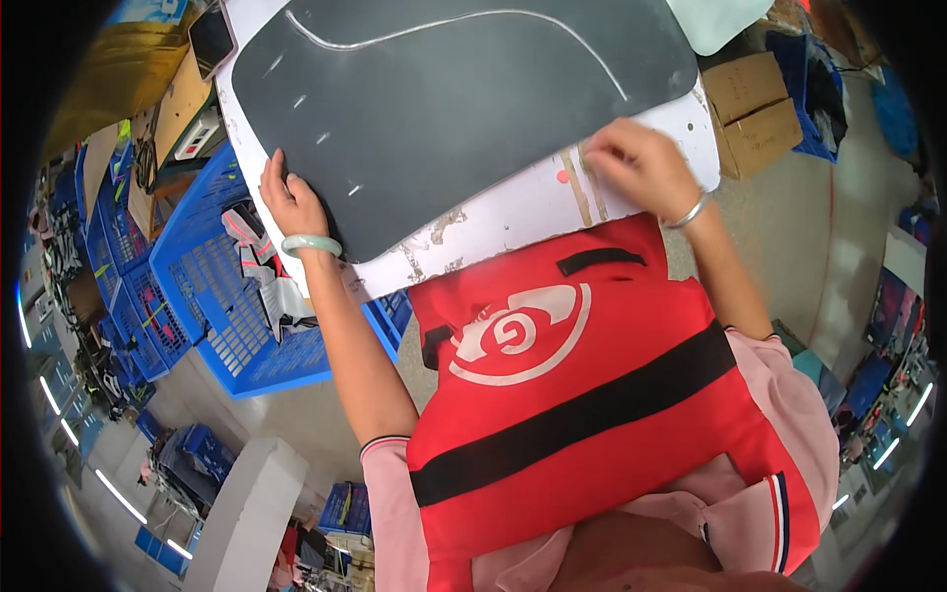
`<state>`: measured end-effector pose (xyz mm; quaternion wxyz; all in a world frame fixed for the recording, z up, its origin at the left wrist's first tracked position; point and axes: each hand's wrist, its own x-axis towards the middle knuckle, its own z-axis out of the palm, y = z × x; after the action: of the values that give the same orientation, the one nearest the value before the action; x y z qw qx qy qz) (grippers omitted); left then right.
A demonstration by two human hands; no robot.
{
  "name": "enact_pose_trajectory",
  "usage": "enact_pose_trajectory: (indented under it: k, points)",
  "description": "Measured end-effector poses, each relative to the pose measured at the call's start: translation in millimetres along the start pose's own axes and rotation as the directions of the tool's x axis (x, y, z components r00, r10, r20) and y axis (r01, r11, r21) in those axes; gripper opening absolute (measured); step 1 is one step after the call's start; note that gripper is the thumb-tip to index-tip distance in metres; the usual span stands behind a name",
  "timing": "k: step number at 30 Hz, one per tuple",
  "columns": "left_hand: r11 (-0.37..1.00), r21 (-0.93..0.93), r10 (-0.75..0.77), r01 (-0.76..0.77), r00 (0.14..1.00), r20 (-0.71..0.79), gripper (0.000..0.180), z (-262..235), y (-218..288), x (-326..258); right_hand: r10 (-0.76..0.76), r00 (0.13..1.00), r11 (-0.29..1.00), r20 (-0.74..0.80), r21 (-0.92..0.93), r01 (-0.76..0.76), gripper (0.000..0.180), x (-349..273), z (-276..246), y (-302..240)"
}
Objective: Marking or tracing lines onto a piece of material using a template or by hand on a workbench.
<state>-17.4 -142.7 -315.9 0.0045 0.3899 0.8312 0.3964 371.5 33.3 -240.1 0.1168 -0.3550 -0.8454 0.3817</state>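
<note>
Tabletop [493, 225]: dark panel [473, 109] (against left hand [294, 207])

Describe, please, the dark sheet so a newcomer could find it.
Find the white table at the top. On it, by the left hand, lies the dark sheet. Its large size and long, pale curve set it apart from the small phone nearby.

The left hand [295, 204] lies at the dark panel [464, 118], the right hand [646, 170] near its edge

Room to pass runs over the dark panel [454, 128] mid-worktop [533, 205], bounded by the left hand [296, 210] at the left edge and the right hand [649, 173] toward the near right corner.
</note>
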Motion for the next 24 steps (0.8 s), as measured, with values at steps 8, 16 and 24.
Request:
enact_pose_trajectory:
  k: [8,16,24]
  points:
    - [0.993,0.116,0.043,-0.039,0.999,-0.032,0.054,7.6,5.6,7.6,0.074,0.997,0.997,-0.013,-0.034,-0.074,0.016,-3.9,29.6,-14.1]
    - [0.961,0.270,0.068,-0.060,0.997,-0.021,0.059,10.0,16.4,5.5,0.026,0.999,1.000,0.038,-0.012,-0.026,0.014,-3.9,29.6,-13.7]
    - [0.930,0.310,0.159,-0.199,0.976,0.150,0.045,7.3,22.8,9.6,0.201,0.884,0.252,0.422,0.849,-0.463,0.018,27.6,22.4,-20.3]
